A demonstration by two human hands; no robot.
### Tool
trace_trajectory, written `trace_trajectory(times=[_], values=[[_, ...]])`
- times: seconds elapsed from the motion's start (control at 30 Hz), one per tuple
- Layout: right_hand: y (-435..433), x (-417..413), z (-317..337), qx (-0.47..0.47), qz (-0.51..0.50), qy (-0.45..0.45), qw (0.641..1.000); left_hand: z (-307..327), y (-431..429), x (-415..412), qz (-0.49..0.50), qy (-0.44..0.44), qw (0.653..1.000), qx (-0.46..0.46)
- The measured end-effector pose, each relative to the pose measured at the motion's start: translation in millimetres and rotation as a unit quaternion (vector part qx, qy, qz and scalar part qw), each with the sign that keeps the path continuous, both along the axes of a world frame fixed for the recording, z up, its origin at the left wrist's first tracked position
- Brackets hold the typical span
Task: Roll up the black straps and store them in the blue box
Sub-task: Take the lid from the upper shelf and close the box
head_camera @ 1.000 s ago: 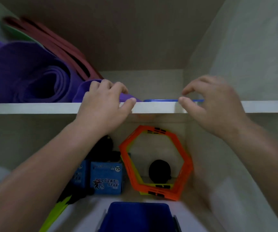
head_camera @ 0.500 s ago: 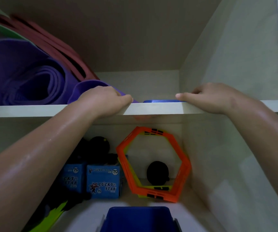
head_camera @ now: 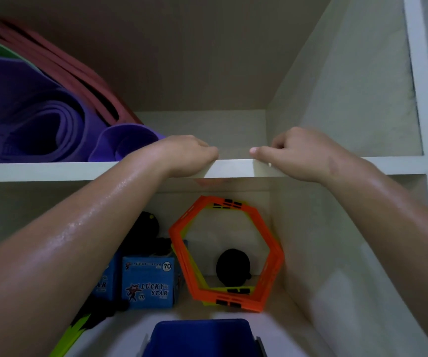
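A blue box [head_camera: 202, 338] stands at the bottom edge of the view, on the lower shelf. Behind it a rolled black strap [head_camera: 232, 269] sits inside an orange hexagon ring [head_camera: 274, 266]. More black strapping [head_camera: 145, 228] is heaped behind the blue cartons. My left hand [head_camera: 187, 155] and my right hand [head_camera: 303, 153] rest on the front edge of the upper shelf [head_camera: 53, 171], a short gap between them, fingers curled. Whatever lies under the fingers is hidden by the shelf edge.
Rolled purple mats [head_camera: 27, 112] and red mats [head_camera: 78, 73] fill the left of the upper shelf. Blue "Lucky Star" cartons [head_camera: 148, 284] and a yellow-green strip [head_camera: 71, 336] lie at the lower left. The white cabinet wall [head_camera: 336, 112] closes the right side.
Both hands moved further onto the upper shelf and closer together. The flat blue piece seen between them at the shelf edge is no longer visible. The view dropped slightly.
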State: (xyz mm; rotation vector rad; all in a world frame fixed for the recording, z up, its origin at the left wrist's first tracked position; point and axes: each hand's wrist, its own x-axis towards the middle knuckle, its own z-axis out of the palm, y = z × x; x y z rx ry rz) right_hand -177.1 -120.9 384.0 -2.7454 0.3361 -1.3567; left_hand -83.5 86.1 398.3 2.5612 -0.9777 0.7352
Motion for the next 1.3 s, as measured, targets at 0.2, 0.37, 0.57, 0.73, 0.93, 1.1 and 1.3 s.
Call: trace_trajectory(times=[0.2,0.37,0.57,0.73,0.93,1.1,1.3], values=[[-8.6,-5.4,-2.0,0.007,0.021,-0.034,0.999,-0.9,1.8,-2.9,0.039,0.002,0.999,-0.01],[-8.5,-13.8,-0.6,0.027,-0.008,0.017,0.999,-1.9,3.3,-4.9,0.043,-0.008,0.998,-0.041],[-8.0,-17.8,-2.6,0.053,-0.066,0.05,0.995,-10.5,5.8,-0.5,0.017,-0.025,0.994,-0.104],[-10.2,-32.0,-14.8,0.054,-0.012,-0.025,0.998,-32.6,30.1,-0.5,-0.061,-0.087,0.974,-0.202],[-3.3,-38.3,-45.4,0.04,0.039,-0.193,0.98,-59.1,45.9,-3.6,-0.084,-0.218,0.93,-0.284],[-6.8,-36.5,-78.3,-0.078,0.074,-0.267,0.958,-94.3,58.5,-9.3,-0.064,-0.327,0.896,-0.295],[8.3,-41.0,-129.7,-0.127,0.074,-0.317,0.937,-147.9,78.1,-5.2,-0.039,-0.389,0.873,-0.292]])
